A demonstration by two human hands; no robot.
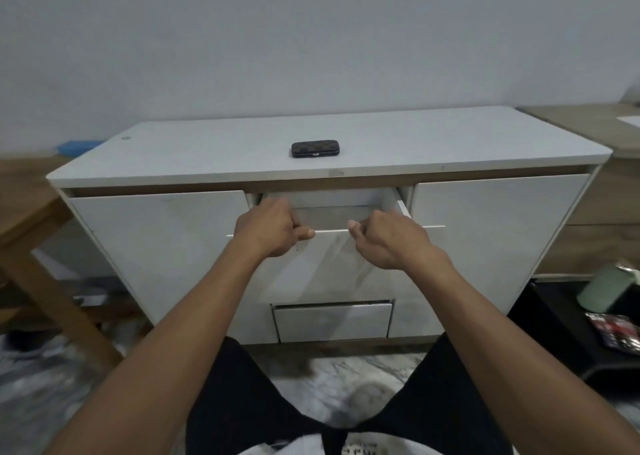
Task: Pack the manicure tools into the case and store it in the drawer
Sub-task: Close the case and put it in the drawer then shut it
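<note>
White drawer [332, 264] interior mostly hidden

Glossy white fronts, matt top, checked case

The drawer [332, 264] front gripped by both hands is smooth, glossy white panel catching reflections; the cabinet top [450, 142] above them looks matt pale. Beyond the hands, the case [314, 149] shows a brown checked leather-like skin; left of them, bare wooden table legs [52, 281].
</note>
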